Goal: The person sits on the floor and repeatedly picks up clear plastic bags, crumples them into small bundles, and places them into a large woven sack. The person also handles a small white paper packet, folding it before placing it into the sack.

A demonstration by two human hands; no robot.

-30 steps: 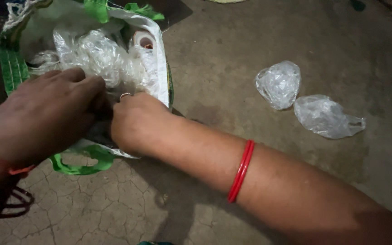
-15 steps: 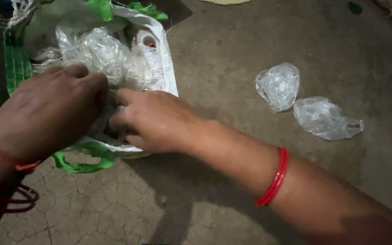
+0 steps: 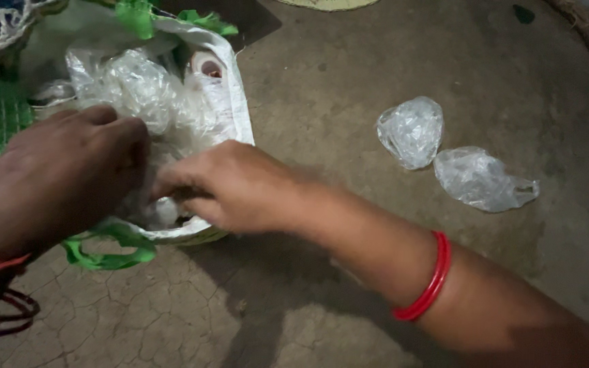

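- both hands, left hand (image 3: 63, 177) and right hand (image 3: 233, 184), are reaching into the woven bag (image 3: 230, 102) on the floor; whether either grip is closing on anything, i cannot tell.
- the crumpled clear plastic (image 3: 138, 85) inside the woven bag is looking thin and could be tearing if tugged.
- the woven bag could be tipping toward the two plastic bundles (image 3: 414, 133) lying well apart from it.

Humble home floor, cracked earthen ground (image 3: 172, 327), woven shopping bag (image 3: 230, 102)

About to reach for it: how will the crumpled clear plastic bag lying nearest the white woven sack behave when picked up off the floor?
The crumpled clear plastic bag is probably floppy: its thin film is full of creases. It looks light for its size, as nothing solid shows through. It may be slippery, since the film is glossy. It should not roll on the cracked floor.
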